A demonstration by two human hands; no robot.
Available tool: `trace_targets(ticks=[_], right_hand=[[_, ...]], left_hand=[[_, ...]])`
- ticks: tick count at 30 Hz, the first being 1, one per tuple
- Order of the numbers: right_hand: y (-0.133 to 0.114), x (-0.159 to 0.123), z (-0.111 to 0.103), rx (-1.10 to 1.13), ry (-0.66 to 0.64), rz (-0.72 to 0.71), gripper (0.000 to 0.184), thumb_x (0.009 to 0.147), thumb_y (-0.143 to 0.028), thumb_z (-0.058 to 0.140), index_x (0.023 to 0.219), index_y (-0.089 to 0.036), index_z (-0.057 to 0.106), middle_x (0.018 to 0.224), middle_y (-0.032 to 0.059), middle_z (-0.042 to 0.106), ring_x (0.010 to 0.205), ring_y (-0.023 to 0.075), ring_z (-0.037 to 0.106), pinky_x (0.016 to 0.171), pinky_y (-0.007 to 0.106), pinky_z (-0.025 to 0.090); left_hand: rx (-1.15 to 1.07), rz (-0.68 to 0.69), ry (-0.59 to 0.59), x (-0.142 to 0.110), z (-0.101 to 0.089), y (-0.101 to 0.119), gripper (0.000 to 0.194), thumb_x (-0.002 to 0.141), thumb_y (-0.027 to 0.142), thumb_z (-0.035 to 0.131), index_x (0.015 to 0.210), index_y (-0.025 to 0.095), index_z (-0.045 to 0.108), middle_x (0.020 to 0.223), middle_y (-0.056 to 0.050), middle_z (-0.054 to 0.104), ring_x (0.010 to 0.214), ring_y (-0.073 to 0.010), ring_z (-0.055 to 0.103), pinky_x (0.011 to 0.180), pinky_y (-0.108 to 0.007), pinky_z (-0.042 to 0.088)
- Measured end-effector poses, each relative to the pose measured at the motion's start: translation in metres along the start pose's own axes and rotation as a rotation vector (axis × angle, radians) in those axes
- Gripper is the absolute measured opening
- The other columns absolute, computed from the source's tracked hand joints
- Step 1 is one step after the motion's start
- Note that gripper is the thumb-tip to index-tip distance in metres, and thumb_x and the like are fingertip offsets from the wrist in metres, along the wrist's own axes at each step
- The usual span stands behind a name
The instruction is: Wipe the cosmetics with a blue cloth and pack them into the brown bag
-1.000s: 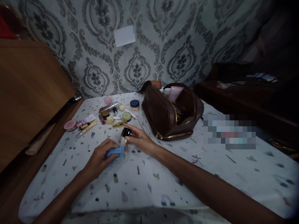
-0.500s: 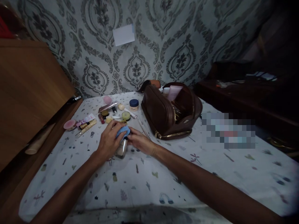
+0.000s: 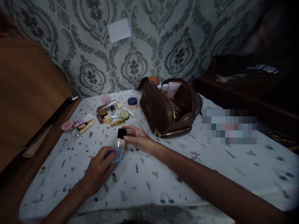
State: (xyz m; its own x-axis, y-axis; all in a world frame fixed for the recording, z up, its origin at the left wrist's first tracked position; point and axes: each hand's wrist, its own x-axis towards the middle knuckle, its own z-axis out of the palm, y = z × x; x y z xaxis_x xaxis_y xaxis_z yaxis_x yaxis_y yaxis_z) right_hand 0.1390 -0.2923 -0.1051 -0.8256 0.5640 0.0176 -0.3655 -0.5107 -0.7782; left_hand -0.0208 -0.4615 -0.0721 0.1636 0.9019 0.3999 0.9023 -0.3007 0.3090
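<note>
My right hand [image 3: 138,139] grips a glass foundation bottle [image 3: 120,143] by its black cap. My left hand [image 3: 99,168] is closed on a blue cloth [image 3: 116,156], folded small, and presses it against the bottle's lower end. That end is partly hidden by the cloth and fingers. Just beyond the bottle lies a gold tube [image 3: 117,123], with a green-lidded round jar [image 3: 124,115] behind it. A cream jar with a dark blue lid [image 3: 132,103] stands farther back.
An open brown cosmetic bag [image 3: 161,109] holding tubes stands right of the jars. Several cosmetics, among them a pink compact [image 3: 67,125] and a pink sponge [image 3: 105,99], lie on the patterned cloth at left. A wooden cabinet [image 3: 30,93] borders the left side.
My left hand has moved the blue cloth from the cap down to the bottle's lower end, toward me. My right hand stays at the cap, now in plain sight.
</note>
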Motion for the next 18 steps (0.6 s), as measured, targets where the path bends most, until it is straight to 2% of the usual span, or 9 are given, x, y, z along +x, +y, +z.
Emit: trace_targets(ticks=[4, 9, 11, 14, 18], right_hand=[[-0.004, 0.0, 0.003, 0.055, 0.024, 0.033, 0.049, 0.059, -0.028, 0.092, 0.098, -0.019, 0.063, 0.09, 0.0006, 0.069, 0.082, 0.0133, 0.067, 0.077, 0.027, 0.053], [-0.011, -0.004, 0.008, 0.102, -0.035, 0.068, 0.045, 0.064, -0.025, 0.089, 0.102, -0.017, 0.067, 0.092, 0.0009, 0.069, 0.082, 0.0111, 0.066, 0.077, 0.023, 0.052], [-0.012, -0.005, 0.009, 0.118, -0.046, 0.067, 0.045, 0.065, -0.024, 0.089, 0.104, -0.018, 0.068, 0.092, 0.0004, 0.069, 0.082, 0.0107, 0.065, 0.077, 0.023, 0.052], [-0.01, -0.004, 0.008, 0.134, -0.046, 0.065, 0.044, 0.066, -0.023, 0.087, 0.106, -0.018, 0.068, 0.093, 0.0008, 0.07, 0.083, 0.011, 0.065, 0.079, 0.023, 0.052], [-0.009, -0.003, 0.007, 0.121, -0.021, 0.064, 0.035, 0.072, -0.027, 0.083, 0.102, -0.016, 0.069, 0.095, 0.0046, 0.071, 0.084, 0.013, 0.066, 0.08, 0.025, 0.052]], left_hand=[[-0.153, -0.039, 0.027, 0.01, -0.007, 0.001, 0.019, 0.095, 0.025, 0.054, 0.111, 0.024, 0.063, 0.108, -0.006, 0.062, 0.096, -0.0193, 0.063, 0.082, -0.029, 0.052], [-0.222, -0.192, 0.235, 0.054, -0.012, 0.0, 0.019, 0.093, 0.03, 0.057, 0.11, 0.021, 0.061, 0.105, -0.005, 0.063, 0.1, -0.0205, 0.06, 0.088, -0.032, 0.049], [-0.242, -0.212, 0.276, 0.067, -0.01, -0.001, 0.019, 0.092, 0.031, 0.058, 0.108, 0.021, 0.061, 0.105, -0.005, 0.063, 0.101, -0.0208, 0.06, 0.09, -0.033, 0.048], [-0.246, -0.151, 0.228, 0.072, -0.005, -0.001, 0.018, 0.092, 0.03, 0.057, 0.107, 0.021, 0.061, 0.104, -0.005, 0.062, 0.1, -0.0207, 0.06, 0.089, -0.033, 0.048], [-0.184, -0.071, 0.065, 0.048, -0.003, 0.004, 0.017, 0.095, 0.028, 0.055, 0.11, 0.022, 0.06, 0.106, -0.006, 0.058, 0.1, -0.0197, 0.06, 0.086, -0.031, 0.05]])
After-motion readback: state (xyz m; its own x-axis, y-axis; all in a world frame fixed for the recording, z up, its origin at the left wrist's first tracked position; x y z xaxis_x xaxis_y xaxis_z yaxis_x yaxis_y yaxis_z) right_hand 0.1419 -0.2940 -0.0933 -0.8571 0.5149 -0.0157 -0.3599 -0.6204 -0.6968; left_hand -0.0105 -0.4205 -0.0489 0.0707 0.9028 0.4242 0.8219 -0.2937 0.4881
